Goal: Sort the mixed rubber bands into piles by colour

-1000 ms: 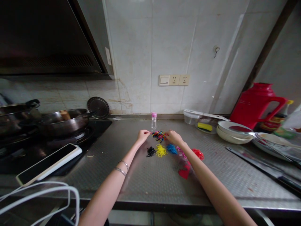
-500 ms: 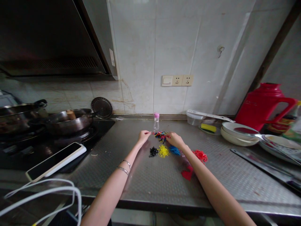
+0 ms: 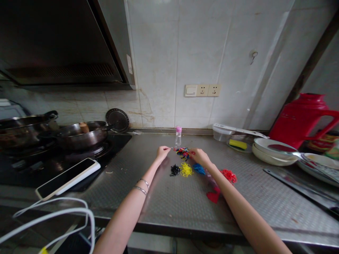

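L hand (image 3: 162, 153), R hand (image 3: 200, 156) — flanking multicol. pile (image 3: 182, 152)

Between the forearms (image 3: 131, 201), the steel counter (image 3: 172, 208) lies open from its front edge up to the black pile (image 3: 175, 170) and yellow pile (image 3: 186, 170). Beyond these, the mixed pile (image 3: 182, 153) fills the gap between left hand (image 3: 163, 153) and right hand (image 3: 200, 156), with the bottle (image 3: 178, 138) upright just behind. Leftward, open steel runs to the phone (image 3: 67, 179) and pan (image 3: 81, 137); rightward, the red pile (image 3: 228, 175), stacked bowls (image 3: 272, 155) and thermos (image 3: 293, 120) obstruct passage
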Demonstrator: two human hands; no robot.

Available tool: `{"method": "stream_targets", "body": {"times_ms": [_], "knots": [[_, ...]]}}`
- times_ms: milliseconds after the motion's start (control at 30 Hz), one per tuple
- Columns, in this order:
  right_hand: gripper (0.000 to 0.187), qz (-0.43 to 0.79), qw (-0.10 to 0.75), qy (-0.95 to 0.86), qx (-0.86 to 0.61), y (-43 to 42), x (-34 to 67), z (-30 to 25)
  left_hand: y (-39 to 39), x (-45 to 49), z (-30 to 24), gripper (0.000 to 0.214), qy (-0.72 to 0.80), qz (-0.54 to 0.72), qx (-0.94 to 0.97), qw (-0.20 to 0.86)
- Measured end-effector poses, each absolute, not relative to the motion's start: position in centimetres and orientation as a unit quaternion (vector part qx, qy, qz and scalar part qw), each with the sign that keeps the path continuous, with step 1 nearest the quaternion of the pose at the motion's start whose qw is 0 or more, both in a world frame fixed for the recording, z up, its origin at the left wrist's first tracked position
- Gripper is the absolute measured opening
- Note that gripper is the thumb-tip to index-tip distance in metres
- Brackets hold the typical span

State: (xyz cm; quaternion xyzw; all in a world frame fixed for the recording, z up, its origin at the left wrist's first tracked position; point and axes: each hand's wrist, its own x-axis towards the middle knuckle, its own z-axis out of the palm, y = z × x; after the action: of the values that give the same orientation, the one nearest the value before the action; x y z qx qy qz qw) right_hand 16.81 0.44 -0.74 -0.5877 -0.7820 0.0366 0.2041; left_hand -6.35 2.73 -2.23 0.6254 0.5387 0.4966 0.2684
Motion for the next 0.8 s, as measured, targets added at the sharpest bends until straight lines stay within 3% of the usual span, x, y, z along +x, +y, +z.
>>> {"method": "stream_targets", "body": {"times_ms": [533,800], "knots": [[0.027,0.096,0.377,-0.742,-0.546,1.5,19.5,0.1,3.4,-6.7,-2.6,0.022,0.541,0.5,0.616,0.279],[0.032,0.137,0.413,-0.744,-0.507,0.3,24.0,1.0,3.2,-6.4,-2.3,0.022,0.544,0.491,0.624,0.27]]}}
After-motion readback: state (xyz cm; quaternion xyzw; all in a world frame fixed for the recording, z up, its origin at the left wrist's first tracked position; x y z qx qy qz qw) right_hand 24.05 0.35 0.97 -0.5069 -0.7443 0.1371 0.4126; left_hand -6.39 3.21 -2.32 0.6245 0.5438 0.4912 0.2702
